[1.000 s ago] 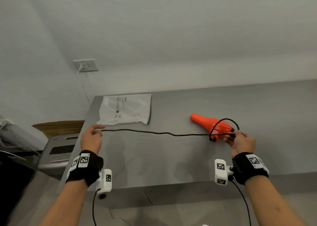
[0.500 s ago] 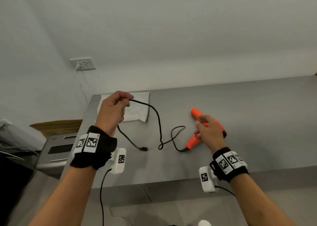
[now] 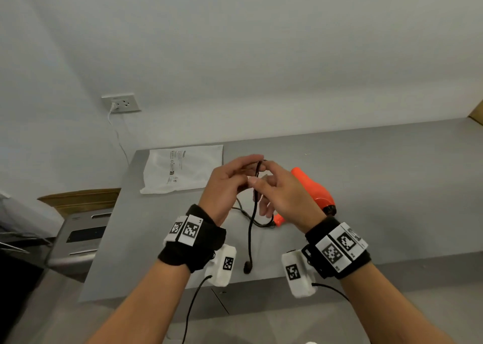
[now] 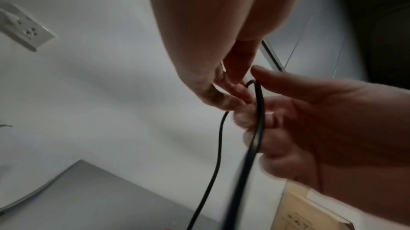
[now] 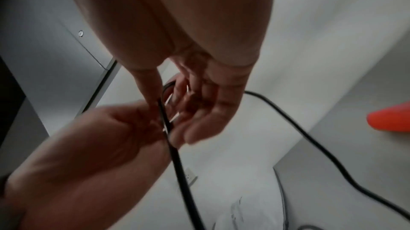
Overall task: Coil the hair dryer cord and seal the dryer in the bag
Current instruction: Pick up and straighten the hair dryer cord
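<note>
Left hand (image 3: 225, 184): raised above the grey table (image 3: 392, 186), fingertips pinching the top of a bend in the black cord (image 3: 251, 228).
Right hand (image 3: 281, 194): meeting the left, thumb and forefinger closed on the same bend; remaining fingers loosely spread.
Cord: doubled over at the pinch, two strands hanging down; one ending in a small dark plug (image 3: 247, 267) dangling near the table's front edge, the other trailing across the tabletop to the dryer's handle.
Hair dryer (image 3: 313, 189): orange, lying on its side on the table behind the right hand, nozzle pointing away toward the wall, handle partly hidden by the wrist.
Bag (image 3: 183, 168): white plastic, printed with small black text, lying flat at the table's far left corner, well apart from the dryer; nothing seen inside, mouth state impossible to tell.
Wall outlet (image 3: 121, 103): white, with a white lead plugged in and hanging down behind the table.
Cardboard box (image 3: 78, 200): brown, left of the table, contents out of sight.
</note>
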### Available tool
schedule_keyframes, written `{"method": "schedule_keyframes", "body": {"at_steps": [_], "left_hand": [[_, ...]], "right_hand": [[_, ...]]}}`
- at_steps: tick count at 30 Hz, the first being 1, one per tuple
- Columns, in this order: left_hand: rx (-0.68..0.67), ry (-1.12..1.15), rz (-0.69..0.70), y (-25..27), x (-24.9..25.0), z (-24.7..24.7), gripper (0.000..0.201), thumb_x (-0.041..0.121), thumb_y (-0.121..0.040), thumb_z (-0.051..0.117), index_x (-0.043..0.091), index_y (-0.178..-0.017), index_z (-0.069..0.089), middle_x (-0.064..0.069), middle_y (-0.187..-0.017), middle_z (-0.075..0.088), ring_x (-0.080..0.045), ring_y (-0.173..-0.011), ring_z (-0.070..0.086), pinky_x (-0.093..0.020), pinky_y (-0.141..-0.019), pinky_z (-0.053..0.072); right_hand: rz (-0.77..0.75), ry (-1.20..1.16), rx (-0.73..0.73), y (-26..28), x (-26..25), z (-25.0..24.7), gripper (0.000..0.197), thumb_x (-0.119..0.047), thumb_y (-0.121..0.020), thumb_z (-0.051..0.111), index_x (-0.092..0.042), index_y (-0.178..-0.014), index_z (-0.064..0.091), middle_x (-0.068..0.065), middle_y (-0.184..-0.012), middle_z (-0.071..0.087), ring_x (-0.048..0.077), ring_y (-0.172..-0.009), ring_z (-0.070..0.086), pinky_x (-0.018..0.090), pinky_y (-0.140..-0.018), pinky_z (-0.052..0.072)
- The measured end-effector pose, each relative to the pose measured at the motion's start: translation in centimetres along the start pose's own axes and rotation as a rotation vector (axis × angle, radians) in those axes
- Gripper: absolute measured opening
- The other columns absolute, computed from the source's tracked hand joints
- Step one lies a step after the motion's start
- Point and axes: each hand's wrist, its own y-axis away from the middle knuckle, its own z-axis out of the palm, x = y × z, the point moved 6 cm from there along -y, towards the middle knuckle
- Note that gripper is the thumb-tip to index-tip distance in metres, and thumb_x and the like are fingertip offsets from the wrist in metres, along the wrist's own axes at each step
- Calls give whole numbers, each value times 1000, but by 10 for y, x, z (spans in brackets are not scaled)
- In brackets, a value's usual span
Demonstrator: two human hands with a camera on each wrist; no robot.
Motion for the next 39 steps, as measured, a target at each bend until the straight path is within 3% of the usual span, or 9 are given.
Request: {"method": "schedule_keyframes", "body": {"at_steps": [4, 9, 13, 17, 20, 27, 31, 35, 39], "left_hand": [[86, -121, -54, -9, -44, -14, 48, -7, -92, 46, 21, -126, 65, -9, -107, 76, -15, -93, 69, -31, -80, 57], [202, -442, -640, -6, -196, -42, 20, 4, -95, 45, 6, -91, 64, -12, -81, 70, -21, -58, 62, -29, -56, 51], [150, -341, -818, 0, -272, -23, 16, 3, -94, 51, -2, -79, 57, -16, -65, 62, -22, -39, 60, -24, -38, 46], [203, -77, -755, -31, -278, 17, 18, 14, -78, 70, 8, -85, 54, -9, -65, 55, -19, -49, 52, -23, -47, 41], [323, 191, -680, -57, -265, 31, 13, 8, -93, 62, 17, -86, 56, -4, -82, 56, -14, -72, 52, -29, -65, 41], [351, 297, -381, -84, -188, 37, 29, 7, -90, 54, 13, -72, 76, -11, -88, 76, -22, -93, 68, -40, -94, 50], [288, 329, -226, -91, -134, 39, 24, 0, -96, 46, 2, -81, 65, -17, -70, 69, -29, -76, 69, -41, -83, 54], [199, 255, -158, -89, -101, 37, 18, 10, -102, 49, -1, -94, 61, -11, -68, 66, -21, -60, 65, -32, -62, 53], [187, 69, -145, -78, -92, 17, 25, 17, -100, 58, -7, -94, 62, -8, -62, 63, -22, -58, 59, -38, -67, 52]], "right_hand": [[-96, 204, 45, -12, -18, -26, 17, -12, -99, 51, -12, -109, 65, 13, -73, 72, 23, -40, 54, 20, -36, 39], [-122, 288, 189, -36, -48, -67, 23, -10, -98, 48, -15, -100, 70, 15, -74, 68, 23, -42, 58, 28, -38, 48], [-136, 407, 318, -62, -67, -100, 22, -13, -99, 51, -18, -100, 72, 12, -78, 68, 28, -46, 64, 28, -40, 52], [-122, 485, 280, -86, -62, -103, 24, -13, -97, 51, -19, -99, 74, 12, -79, 68, 35, -56, 69, 40, -53, 63], [-136, 543, 288, -98, -49, -102, 24, -17, -97, 50, -22, -98, 74, -2, -76, 62, 34, -66, 68, 47, -70, 61], [-23, 567, 317, -120, 3, -130, 28, -17, -98, 56, -16, -123, 68, 10, -121, 58, 15, -97, 56, 22, -89, 39], [-34, 491, 212, -114, 30, -115, 49, -17, -93, 64, -14, -141, 53, 4, -142, 46, 19, -124, 54, 28, -104, 41], [-13, 411, -35, -98, 47, -64, 39, -33, -97, 61, -20, -133, 61, -1, -125, 66, 13, -104, 67, 30, -94, 52], [37, 247, -165, -83, 67, -39, 31, -37, -101, 54, -11, -94, 70, 11, -80, 72, 30, -72, 72, 31, -64, 58]]}}
